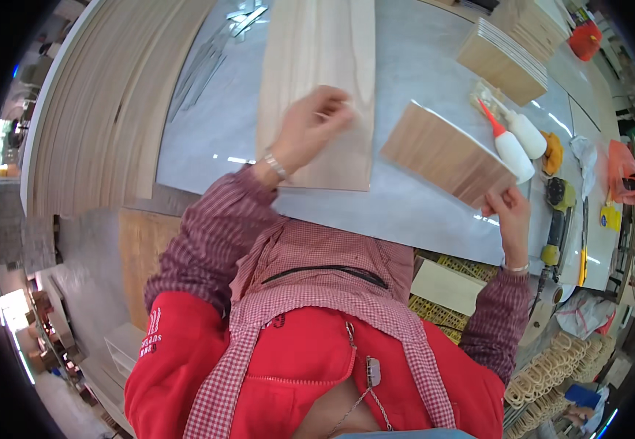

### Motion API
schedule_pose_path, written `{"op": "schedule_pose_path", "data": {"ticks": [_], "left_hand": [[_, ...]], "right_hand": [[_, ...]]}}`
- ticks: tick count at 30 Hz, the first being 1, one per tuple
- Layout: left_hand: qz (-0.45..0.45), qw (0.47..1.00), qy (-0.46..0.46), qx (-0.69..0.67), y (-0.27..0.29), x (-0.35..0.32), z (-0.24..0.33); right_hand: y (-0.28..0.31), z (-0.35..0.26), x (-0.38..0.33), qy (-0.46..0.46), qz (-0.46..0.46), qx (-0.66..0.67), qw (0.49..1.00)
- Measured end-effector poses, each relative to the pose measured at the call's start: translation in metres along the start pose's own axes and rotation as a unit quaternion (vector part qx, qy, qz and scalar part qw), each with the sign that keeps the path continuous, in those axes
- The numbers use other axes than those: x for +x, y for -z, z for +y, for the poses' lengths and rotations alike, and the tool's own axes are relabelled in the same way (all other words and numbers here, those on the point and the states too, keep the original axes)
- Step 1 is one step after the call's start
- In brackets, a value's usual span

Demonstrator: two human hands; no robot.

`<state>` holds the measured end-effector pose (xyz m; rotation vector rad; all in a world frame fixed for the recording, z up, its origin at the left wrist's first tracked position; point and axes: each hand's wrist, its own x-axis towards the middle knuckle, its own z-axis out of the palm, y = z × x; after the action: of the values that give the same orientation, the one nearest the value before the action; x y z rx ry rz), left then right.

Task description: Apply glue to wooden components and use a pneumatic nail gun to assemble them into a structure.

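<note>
My left hand point(311, 126) is raised over a long pale wooden board point(317, 58) that runs away from me across the table. Its fingers are curled together and slightly blurred; whatever they may pinch is too small to name. At the right, my right hand point(508, 212) grips the near right corner of a shorter, browner wooden panel point(445, 154), thumb and fingers closed on it. The panel lies slanted, with a pale strip along its far edge. Just beyond its right end lie a white glue bottle with a red nozzle point(510, 150) and another white bottle point(527, 135).
Tall stacked boards point(105, 110) line the left side of the grey table point(207, 154). Thin strips point(204, 69) lie beside them. More panels point(504, 62) stand stacked at the far right. A green and black power tool point(557, 212) and a yellow cutter point(582, 256) sit at the right edge.
</note>
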<state>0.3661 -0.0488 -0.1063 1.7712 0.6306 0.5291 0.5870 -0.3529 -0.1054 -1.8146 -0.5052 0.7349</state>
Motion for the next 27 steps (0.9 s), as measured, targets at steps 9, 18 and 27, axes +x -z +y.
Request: {"op": "schedule_pose_path", "data": {"ticks": [9, 18, 27], "left_hand": [[0.184, 0.974, 0.126, 0.037, 0.082, -0.033, -0.075], [0.093, 0.972, 0.172, -0.134, 0.099, -0.006, -0.072], [-0.005, 0.925, 0.238, -0.296, 0.124, -0.009, 0.031]], "right_hand": [[0.014, 0.045, -0.055, -0.012, 0.026, -0.021, 0.999], [0.007, 0.051, -0.102, -0.015, 0.073, -0.027, 0.997], [-0.078, 0.021, -0.045, 0.128, -0.026, -0.113, 0.985]]}}
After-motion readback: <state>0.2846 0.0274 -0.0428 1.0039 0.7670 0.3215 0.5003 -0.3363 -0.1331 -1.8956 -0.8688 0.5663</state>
